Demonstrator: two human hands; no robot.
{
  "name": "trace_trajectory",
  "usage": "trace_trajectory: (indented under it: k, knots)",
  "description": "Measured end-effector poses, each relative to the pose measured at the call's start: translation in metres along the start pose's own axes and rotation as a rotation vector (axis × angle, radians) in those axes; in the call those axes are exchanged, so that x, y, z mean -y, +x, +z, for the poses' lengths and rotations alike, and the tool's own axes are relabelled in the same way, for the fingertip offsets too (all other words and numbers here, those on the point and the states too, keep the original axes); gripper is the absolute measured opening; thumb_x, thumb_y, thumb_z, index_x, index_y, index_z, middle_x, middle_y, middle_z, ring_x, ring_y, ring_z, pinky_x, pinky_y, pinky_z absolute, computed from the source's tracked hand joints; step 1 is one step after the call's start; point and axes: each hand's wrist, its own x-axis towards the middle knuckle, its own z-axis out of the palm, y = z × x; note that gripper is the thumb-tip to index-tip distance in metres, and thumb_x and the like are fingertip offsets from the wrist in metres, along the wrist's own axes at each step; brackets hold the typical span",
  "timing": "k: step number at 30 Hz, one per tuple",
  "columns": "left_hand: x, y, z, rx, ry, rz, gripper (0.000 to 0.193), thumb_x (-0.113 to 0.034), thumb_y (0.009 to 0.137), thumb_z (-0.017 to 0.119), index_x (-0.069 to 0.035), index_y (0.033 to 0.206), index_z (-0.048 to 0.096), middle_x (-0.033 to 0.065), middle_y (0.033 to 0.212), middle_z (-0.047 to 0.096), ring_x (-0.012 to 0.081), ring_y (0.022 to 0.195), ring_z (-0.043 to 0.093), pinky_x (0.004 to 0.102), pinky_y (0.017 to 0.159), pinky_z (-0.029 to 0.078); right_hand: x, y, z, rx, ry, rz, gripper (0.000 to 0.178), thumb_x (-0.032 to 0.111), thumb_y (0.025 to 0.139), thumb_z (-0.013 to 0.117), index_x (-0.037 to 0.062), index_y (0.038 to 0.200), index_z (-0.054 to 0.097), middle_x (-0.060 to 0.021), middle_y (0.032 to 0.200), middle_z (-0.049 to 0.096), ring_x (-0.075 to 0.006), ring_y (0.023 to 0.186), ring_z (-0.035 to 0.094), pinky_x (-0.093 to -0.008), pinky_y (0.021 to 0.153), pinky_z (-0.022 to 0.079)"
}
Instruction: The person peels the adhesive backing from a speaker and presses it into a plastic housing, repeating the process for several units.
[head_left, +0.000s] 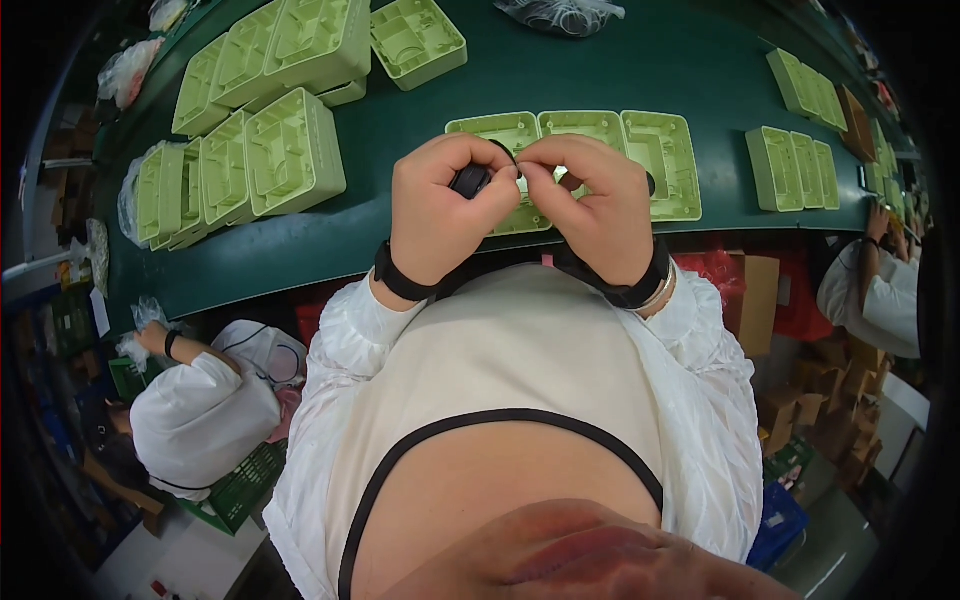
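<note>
My left hand (437,200) and my right hand (603,195) meet fingertip to fingertip above a row of three light-green plastic housings (684,160). Between the pinched thumbs and forefingers a thin black band (506,150) curves upward. A small rounded black part (467,181) sits in the curl of my left hand; its kind is hard to make out. Something shiny shows inside my right hand, and a dark edge (651,184) pokes out beyond its far side. The fingers hide most of what both hands hold.
Stacked green housings (290,150) stand on the left of the dark green table (640,60); more housings (775,170) stand at right. A clear bag of dark rings (562,14) lies at the back. Co-workers (205,415) sit on both sides; cardboard boxes (757,305) are beside me.
</note>
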Motion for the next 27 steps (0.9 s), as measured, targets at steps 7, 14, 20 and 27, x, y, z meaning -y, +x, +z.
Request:
trace_trajectory:
  k: [7,14,20,27]
  knots:
    - [-0.005,0.006,0.012,0.073,0.007,0.040,0.008,-0.003,0.080,0.071,0.002,0.085,0.069,0.0044,0.077,0.066,0.0110,0.070,0.058,0.0259,0.064,0.046,-0.007,-0.012,-0.010,-0.068,0.086,0.056,0.012,0.001,0.087,0.071,-0.0006,0.099,0.075,-0.0095,0.096,0.074,-0.0160,0.082,0.069,-0.0269,0.069,0.056]
    - [-0.010,0.000,0.032,0.129,-0.069,-0.015,0.010,-0.007,0.079,0.073,0.002,0.084,0.071,0.0060,0.076,0.071,0.0125,0.068,0.063,0.0269,0.063,0.050,-0.016,-0.028,-0.032,-0.061,0.060,0.027,0.009,0.000,0.089,0.069,-0.0017,0.098,0.071,-0.0071,0.091,0.071,-0.0136,0.080,0.066,-0.0259,0.070,0.053]
    - [-0.007,-0.004,0.028,0.365,-0.262,-0.255,0.004,-0.004,0.086,0.069,0.000,0.087,0.068,0.0015,0.077,0.065,0.0083,0.067,0.057,0.0216,0.056,0.040,-0.072,-0.097,-0.140,-0.272,0.005,0.229,0.010,-0.001,0.095,0.063,0.0005,0.104,0.065,0.0022,0.089,0.064,-0.0063,0.083,0.058,-0.0206,0.074,0.046]
    - [0.010,-0.007,0.027,0.460,-0.646,-0.628,0.008,-0.008,0.093,0.065,-0.001,0.096,0.066,0.0054,0.078,0.064,0.0089,0.065,0.056,0.0205,0.051,0.038,-0.193,-0.283,-0.254,-0.186,-0.953,1.026,0.020,0.015,0.094,0.071,-0.0022,0.104,0.071,-0.0139,0.088,0.073,-0.0188,0.077,0.068,-0.0312,0.071,0.054]
